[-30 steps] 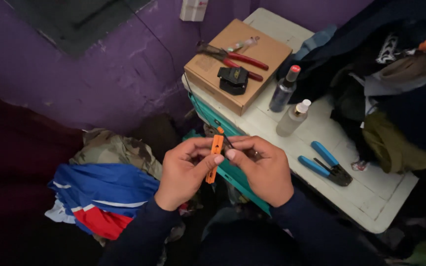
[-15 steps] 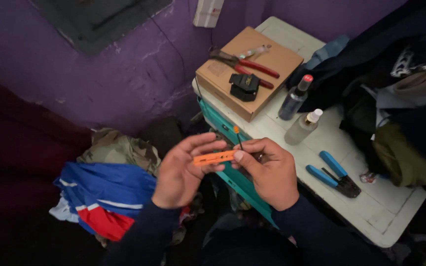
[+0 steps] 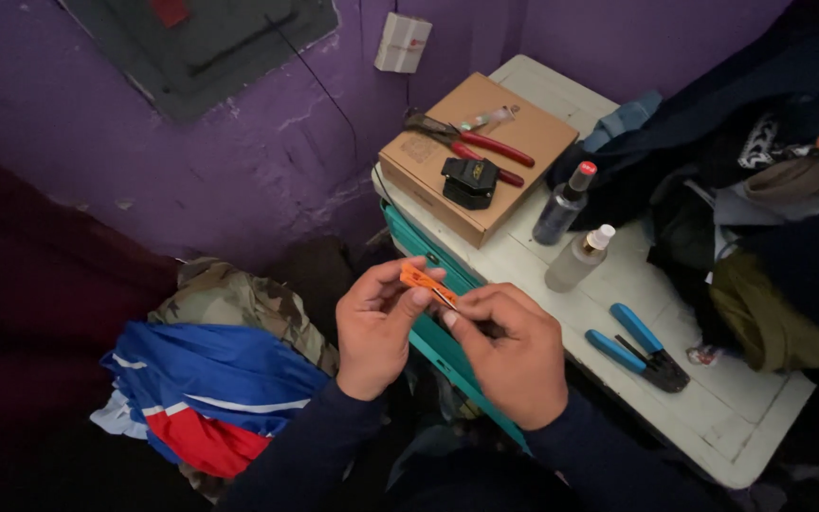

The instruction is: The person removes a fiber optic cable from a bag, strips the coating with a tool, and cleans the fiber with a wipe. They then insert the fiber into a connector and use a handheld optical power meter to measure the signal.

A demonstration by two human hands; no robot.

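A purple wall backs a cramped corner where a white table [image 3: 713, 417] stands to the right. Nearest the camera, the left hand [image 3: 376, 332] and the right hand [image 3: 514, 356] meet in front of the table's edge, both pinching a small orange tool [image 3: 421, 280]: the left thumb and fingers close on its upper end, the right fingertips on the thin dark piece at its lower end. A firm pinch near the joint, with the wrists kept close together, would likely keep so small a part from slipping. Below left lies a heap of blue, red and camouflage cloth [image 3: 206, 379]. Farther on the table lie blue-handled pliers [image 3: 639, 346], then two small bottles [image 3: 575, 232], then a cardboard box [image 3: 523, 128] bearing red-handled pliers [image 3: 476, 147].
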